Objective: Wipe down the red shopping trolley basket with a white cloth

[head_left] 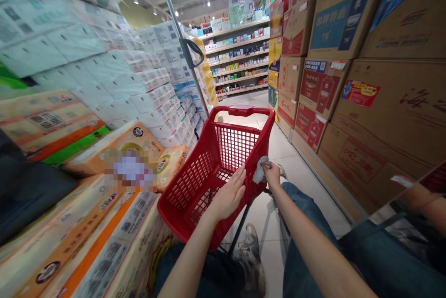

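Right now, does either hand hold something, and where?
The right hand pinches a white cloth at its top; left hand only rests on the red basket rim.

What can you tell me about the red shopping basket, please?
The red shopping basket looks like plastic, with lattice walls and a solid rim bearing a handle at its far edge. A grey rod with a dark grip rises behind it. It is tilted, mouth towards the camera, and looks empty. The left hand lies flat on its near wall; the right hand presses a pale cloth against its right rim.
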`<action>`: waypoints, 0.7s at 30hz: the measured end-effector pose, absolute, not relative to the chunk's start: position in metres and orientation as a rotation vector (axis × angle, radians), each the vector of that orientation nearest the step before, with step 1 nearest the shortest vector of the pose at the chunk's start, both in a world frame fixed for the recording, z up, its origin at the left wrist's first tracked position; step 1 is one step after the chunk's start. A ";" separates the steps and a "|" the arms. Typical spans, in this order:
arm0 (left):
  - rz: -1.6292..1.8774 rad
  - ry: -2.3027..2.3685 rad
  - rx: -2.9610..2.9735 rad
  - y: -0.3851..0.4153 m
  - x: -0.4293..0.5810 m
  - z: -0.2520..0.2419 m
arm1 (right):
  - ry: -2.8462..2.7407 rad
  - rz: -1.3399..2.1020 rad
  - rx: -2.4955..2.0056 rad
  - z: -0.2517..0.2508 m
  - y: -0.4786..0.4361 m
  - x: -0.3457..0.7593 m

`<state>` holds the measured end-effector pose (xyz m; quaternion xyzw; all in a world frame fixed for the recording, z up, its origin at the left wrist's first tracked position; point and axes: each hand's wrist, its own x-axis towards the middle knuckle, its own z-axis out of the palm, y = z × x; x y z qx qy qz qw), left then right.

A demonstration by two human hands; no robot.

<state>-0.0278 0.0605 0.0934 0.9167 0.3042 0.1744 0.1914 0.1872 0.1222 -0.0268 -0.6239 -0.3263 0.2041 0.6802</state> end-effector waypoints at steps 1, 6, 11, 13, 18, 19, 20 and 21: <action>0.490 0.856 2.570 0.060 -0.029 0.093 | -0.731 0.455 -1.403 -0.023 0.123 0.187; 0.500 0.850 2.571 0.059 -0.033 0.093 | -0.722 0.381 -1.379 0.012 0.127 0.172; 0.510 0.863 2.585 0.059 -0.036 0.092 | -0.752 0.375 -1.335 0.026 0.100 0.130; 0.504 0.860 2.588 0.061 -0.038 0.090 | -0.795 0.447 -1.312 0.021 0.082 0.109; 0.477 0.867 2.565 0.061 -0.049 0.089 | -0.903 0.588 -1.259 0.010 0.057 0.084; 0.470 0.876 2.558 0.060 -0.051 0.090 | -0.918 0.589 -1.267 0.009 0.059 0.088; 0.463 0.885 2.553 0.059 -0.053 0.090 | -0.920 0.578 -1.282 0.010 0.064 0.094; 0.458 0.891 2.551 0.057 -0.055 0.091 | -0.908 0.555 -1.303 0.011 0.071 0.103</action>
